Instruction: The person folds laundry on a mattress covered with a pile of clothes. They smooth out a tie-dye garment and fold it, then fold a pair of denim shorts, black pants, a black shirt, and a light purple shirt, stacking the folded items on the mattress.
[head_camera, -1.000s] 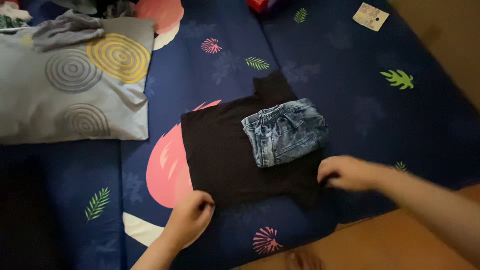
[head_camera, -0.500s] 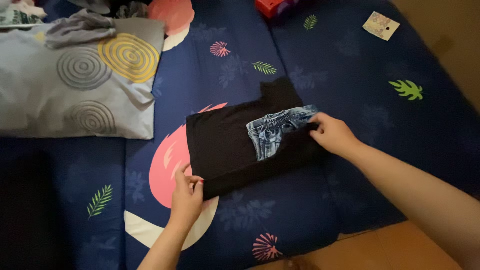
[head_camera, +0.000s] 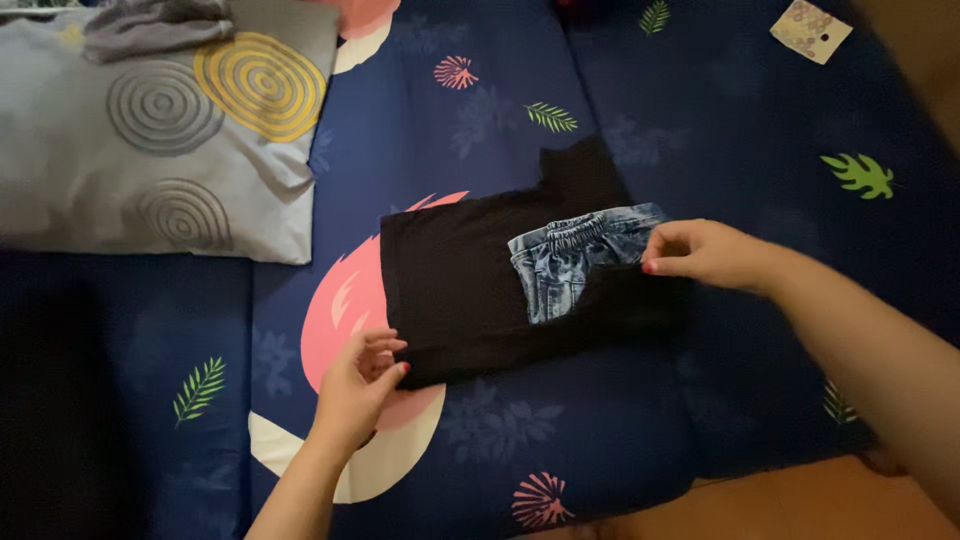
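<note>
1. On the dark blue leaf-print mattress lies a black garment, its lower part folded up over small denim shorts.
2. Your left hand pinches the fold's lower left corner between thumb and fingertips.
3. Your right hand pinches the folded edge at the right, fingers pressed together, just beside the shorts.
4. A grey pillow with ring patterns lies well apart, upper left.

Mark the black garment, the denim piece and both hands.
black garment (head_camera: 450, 270): head view, flat left panel.
denim piece (head_camera: 565, 255): head view, exposed part below the elastic waistband.
left hand (head_camera: 355, 385): head view, back of hand.
right hand (head_camera: 705, 255): head view, knuckles.
</note>
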